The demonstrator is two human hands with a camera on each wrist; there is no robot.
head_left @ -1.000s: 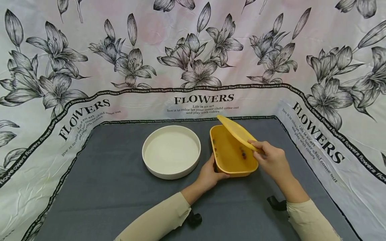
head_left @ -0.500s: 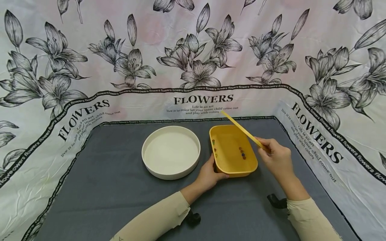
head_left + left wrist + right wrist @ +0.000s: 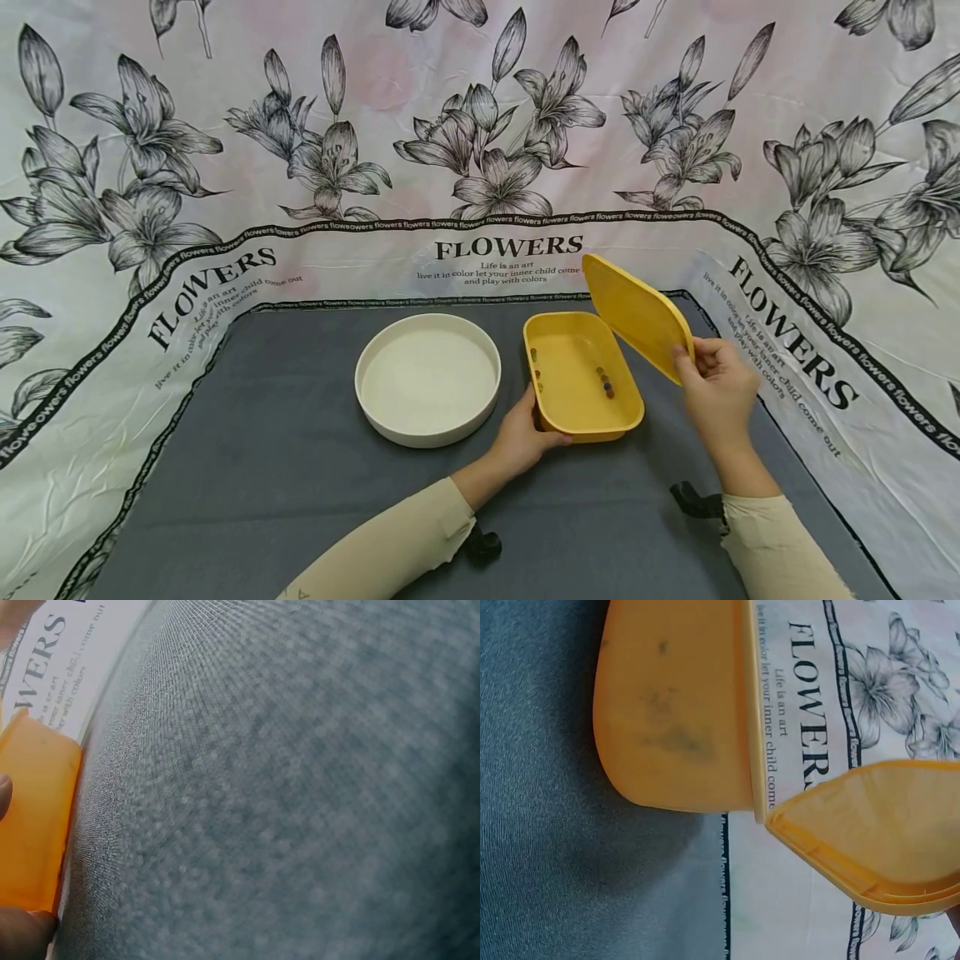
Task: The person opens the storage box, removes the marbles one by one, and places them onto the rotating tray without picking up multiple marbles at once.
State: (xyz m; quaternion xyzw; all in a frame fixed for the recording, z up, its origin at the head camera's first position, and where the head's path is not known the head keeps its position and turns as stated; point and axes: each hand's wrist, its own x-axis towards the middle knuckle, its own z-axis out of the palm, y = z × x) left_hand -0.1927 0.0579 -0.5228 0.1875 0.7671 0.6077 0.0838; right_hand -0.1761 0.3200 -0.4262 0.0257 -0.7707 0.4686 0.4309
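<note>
A yellow plastic box [image 3: 581, 342] stands uncovered on the grey cloth, right of the middle in the head view. Several small dark and coloured beads [image 3: 604, 382] lie in it, some in a short row at the right, others along the left wall. My left hand [image 3: 517, 435] grips the near left corner, its thumb [image 3: 26, 934] against the wall. Up and to the right of the box, my right hand [image 3: 722, 387] pinches the edge of the yellow lid [image 3: 637, 312], which is tilted steeply. In the right wrist view the lid's rimmed face [image 3: 870, 832] shows beside the box wall [image 3: 675, 690].
Left of the box stands a round white tray [image 3: 427, 379] with a low rim. Grey cloth [image 3: 285, 467] covers the table. A white flower-printed sheet [image 3: 337, 267] rises at the back and sides. Black curved pieces [image 3: 482, 547] stick out by both wrists.
My right hand has lifted the lid off the box, moved it up and right, and turned it more upright. The beads show more fully. My left hand keeps its grip.
</note>
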